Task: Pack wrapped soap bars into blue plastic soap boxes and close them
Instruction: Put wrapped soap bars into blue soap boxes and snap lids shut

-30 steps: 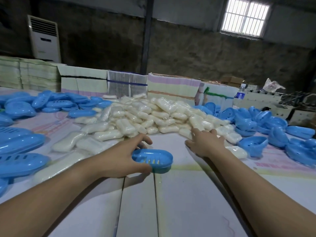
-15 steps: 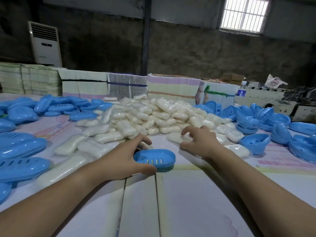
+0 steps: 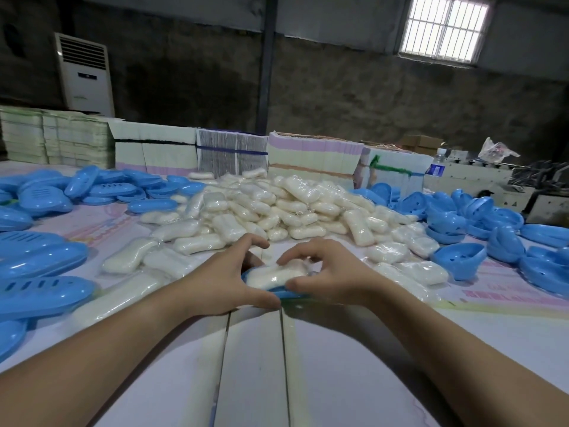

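Cradling soap bar (image 3: 271, 277), blue box (image 3: 289, 293)

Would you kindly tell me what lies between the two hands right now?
In the head view, a wrapped soap bar sits on a blue box half between the left hand and right hand.
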`<move>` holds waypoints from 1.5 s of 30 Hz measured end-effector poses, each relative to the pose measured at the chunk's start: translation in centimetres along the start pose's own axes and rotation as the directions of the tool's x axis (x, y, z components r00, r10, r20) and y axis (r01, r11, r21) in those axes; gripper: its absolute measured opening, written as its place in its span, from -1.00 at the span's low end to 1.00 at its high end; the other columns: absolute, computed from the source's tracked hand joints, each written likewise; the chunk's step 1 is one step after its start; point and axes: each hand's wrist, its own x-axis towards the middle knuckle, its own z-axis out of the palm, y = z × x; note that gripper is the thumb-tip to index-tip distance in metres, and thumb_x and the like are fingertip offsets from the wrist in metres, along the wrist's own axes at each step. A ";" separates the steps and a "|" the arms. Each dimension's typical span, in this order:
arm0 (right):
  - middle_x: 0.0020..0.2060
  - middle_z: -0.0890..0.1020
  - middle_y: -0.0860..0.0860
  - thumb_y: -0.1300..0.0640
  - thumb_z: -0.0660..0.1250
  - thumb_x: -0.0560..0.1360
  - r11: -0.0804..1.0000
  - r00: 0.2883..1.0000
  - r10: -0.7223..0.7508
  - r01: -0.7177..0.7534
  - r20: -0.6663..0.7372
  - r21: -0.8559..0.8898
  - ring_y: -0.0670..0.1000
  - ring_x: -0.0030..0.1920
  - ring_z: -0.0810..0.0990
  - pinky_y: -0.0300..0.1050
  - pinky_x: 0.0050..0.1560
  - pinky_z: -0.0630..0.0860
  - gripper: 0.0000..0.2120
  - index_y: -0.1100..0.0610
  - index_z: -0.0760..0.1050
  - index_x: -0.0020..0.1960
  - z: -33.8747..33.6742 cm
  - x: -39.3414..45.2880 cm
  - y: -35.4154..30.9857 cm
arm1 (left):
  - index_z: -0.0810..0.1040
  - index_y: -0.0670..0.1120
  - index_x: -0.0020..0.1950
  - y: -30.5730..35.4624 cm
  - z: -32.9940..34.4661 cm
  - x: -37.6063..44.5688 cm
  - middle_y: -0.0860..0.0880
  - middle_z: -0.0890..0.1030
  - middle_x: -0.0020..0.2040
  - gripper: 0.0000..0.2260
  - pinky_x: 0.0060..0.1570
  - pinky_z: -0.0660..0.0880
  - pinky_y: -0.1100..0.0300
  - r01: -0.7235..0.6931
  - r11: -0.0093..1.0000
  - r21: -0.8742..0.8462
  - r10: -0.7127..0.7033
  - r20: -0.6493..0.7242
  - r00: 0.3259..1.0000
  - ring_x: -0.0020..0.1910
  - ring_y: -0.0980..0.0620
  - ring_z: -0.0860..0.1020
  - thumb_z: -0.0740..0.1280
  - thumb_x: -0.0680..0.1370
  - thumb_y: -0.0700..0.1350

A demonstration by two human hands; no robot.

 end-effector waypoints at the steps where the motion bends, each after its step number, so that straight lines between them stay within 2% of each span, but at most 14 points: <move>1: -0.09 0.59 -0.39 0.05 0.50 0.36 1.000 1.000 -0.014 0.014 0.015 -0.002 -0.30 0.05 0.50 -0.42 0.03 0.40 -0.70 -0.15 0.64 0.08 0.4 0.2 0.0 | 0.33 0.29 0.26 -0.1 0.0 0.0 0.13 0.61 0.02 -0.31 0.04 0.51 0.32 -0.003 1.000 -0.004 0.003 0.000 1.000 -0.04 0.26 0.56 0.65 0.28 0.05; 4: 0.03 0.60 -0.36 -0.02 0.46 0.39 0.999 1.000 -0.002 0.001 0.006 0.051 -0.27 0.16 0.48 -0.27 0.17 0.43 -0.68 -0.19 0.59 0.14 -0.3 0.3 0.5 | 0.35 0.29 0.24 -0.2 -0.1 0.2 0.10 0.62 0.04 -0.33 0.08 0.53 0.27 -0.010 1.000 0.006 0.010 -0.003 1.000 -0.02 0.23 0.57 0.65 0.28 0.06; 7: -0.01 0.63 -0.30 0.10 0.48 0.41 0.991 0.998 0.057 -0.058 0.009 0.120 -0.19 0.09 0.53 -0.17 0.13 0.49 -0.74 -0.19 0.62 0.03 -1.7 -0.3 1.4 | 0.36 0.31 0.20 -0.3 0.0 0.2 0.11 0.61 0.07 -0.35 0.12 0.53 0.24 -0.014 1.000 0.022 0.014 -0.003 1.000 0.01 0.20 0.58 0.64 0.25 0.09; 14: -0.24 0.64 -0.30 0.20 0.52 0.37 0.980 0.994 0.111 -0.112 0.014 0.166 -0.31 -0.29 0.53 -0.45 -0.21 0.40 -0.79 -0.08 0.67 -0.11 -1.2 -0.6 1.0 | 0.40 0.29 0.17 -0.2 0.1 0.0 0.13 0.60 0.04 -0.33 0.12 0.55 0.17 -0.021 1.000 0.019 0.021 -0.011 1.000 -0.02 0.19 0.59 0.59 0.14 0.19; 18: -0.15 0.67 -0.24 0.13 0.50 0.38 0.989 0.993 0.118 -0.117 -0.013 0.090 -0.30 -0.05 0.55 -0.40 -0.04 0.43 -0.84 -0.11 0.68 -0.10 -0.9 -0.6 0.5 | 0.43 0.29 0.14 -0.2 0.2 0.0 0.13 0.61 0.01 -0.35 0.07 0.56 0.19 -0.027 1.000 0.004 0.027 -0.036 0.999 -0.05 0.20 0.60 0.59 0.12 0.19; 28: -0.06 0.67 -0.23 0.10 0.48 0.43 0.995 0.995 0.088 -0.091 0.055 0.051 -0.24 0.03 0.56 -0.25 0.10 0.49 -0.83 -0.10 0.67 0.00 -1.1 -0.4 0.3 | 0.45 0.30 0.08 -0.3 0.4 0.1 0.13 0.64 0.01 -0.40 -0.01 0.54 0.31 -0.044 0.999 -0.014 0.044 -0.047 0.998 -0.06 0.21 0.61 0.62 0.13 0.16; 31: -0.07 0.68 -0.19 0.06 0.47 0.46 0.987 0.984 0.134 -0.121 -0.116 0.110 -0.21 0.00 0.58 -0.22 0.07 0.51 -0.85 -0.05 0.68 0.03 -3.3 -0.2 1.5 | 0.43 0.33 0.07 -0.3 0.5 0.0 0.20 0.60 0.05 -0.41 -0.06 0.48 0.44 -0.049 0.999 0.015 0.050 -0.048 0.998 -0.04 0.28 0.58 0.55 0.10 0.27; 33: -0.10 0.69 -0.16 0.05 0.42 0.50 0.967 0.912 0.237 -0.190 -0.334 0.168 -0.19 -0.06 0.62 -0.19 0.00 0.53 -0.88 -0.05 0.67 0.03 -5.7 -0.5 3.3 | 0.42 0.36 0.07 -0.3 0.7 0.0 0.23 0.57 0.06 -0.42 -0.08 0.46 0.48 -0.050 0.998 0.026 0.052 -0.048 0.997 -0.03 0.31 0.56 0.53 0.10 0.29; 35: -0.04 0.68 -0.09 0.03 0.36 0.52 0.912 0.772 0.376 -0.405 -0.513 0.059 -0.06 0.01 0.62 -0.08 0.00 0.53 -0.81 -0.05 0.61 0.12 -8.2 -1.1 6.3 | 0.41 0.37 0.07 -0.3 0.7 0.0 0.24 0.57 0.06 -0.42 -0.08 0.45 0.48 -0.056 0.998 0.035 0.057 -0.049 0.997 -0.01 0.31 0.55 0.52 0.11 0.30; 37: 0.18 0.60 0.08 0.01 0.30 0.51 0.704 0.619 0.532 -0.703 -0.578 -0.105 0.16 0.23 0.49 0.07 0.15 0.45 -0.65 -0.03 0.51 0.29 -9.7 -2.2 9.7 | 0.41 0.37 0.07 -0.3 0.8 0.0 0.25 0.56 0.07 -0.43 -0.09 0.44 0.48 -0.059 0.997 0.052 0.062 -0.050 0.997 0.00 0.32 0.54 0.50 0.11 0.32; 39: 0.38 0.40 0.16 0.00 0.26 0.49 0.503 0.492 0.663 -0.851 -0.565 -0.151 0.30 0.38 0.27 0.17 0.32 0.28 -0.54 -0.06 0.42 0.39 -9.9 -3.2 11.9 | 0.41 0.39 0.07 -0.3 0.7 0.0 0.26 0.55 0.08 -0.43 -0.08 0.43 0.46 -0.062 0.996 0.068 0.066 -0.049 0.997 0.02 0.33 0.53 0.49 0.10 0.34; 40: 0.43 0.32 0.15 -0.01 0.25 0.48 0.453 0.448 0.704 -0.881 -0.551 -0.138 0.31 0.41 0.20 0.21 0.37 0.21 -0.52 -0.09 0.39 0.41 -9.8 -3.5 12.5 | 0.40 0.39 0.07 -0.3 0.7 0.0 0.25 0.55 0.08 -0.42 -0.08 0.44 0.45 -0.065 0.995 0.073 0.069 -0.050 0.996 0.02 0.34 0.53 0.49 0.10 0.35; 42: 0.46 0.27 0.12 -0.04 0.23 0.48 0.406 0.392 0.743 -0.908 -0.542 -0.100 0.31 0.44 0.18 0.24 0.39 0.16 -0.52 -0.11 0.39 0.40 -9.5 -4.0 13.4 | 0.41 0.40 0.07 -0.3 0.7 -0.1 0.26 0.56 0.07 -0.42 -0.08 0.45 0.43 -0.069 0.994 0.079 0.072 -0.048 0.996 0.02 0.33 0.54 0.49 0.10 0.35; 45: 0.33 0.46 0.10 -0.06 0.24 0.50 0.399 0.407 0.725 -0.906 -0.556 -0.142 0.23 0.36 0.36 0.18 0.34 0.22 -0.58 -0.05 0.44 0.35 -9.4 -3.9 13.8 | 0.45 0.34 0.08 -0.4 0.8 -0.1 0.32 0.56 0.04 -0.42 -0.04 0.48 0.41 -0.077 0.994 0.084 0.082 -0.061 0.995 0.02 0.31 0.55 0.49 0.09 0.35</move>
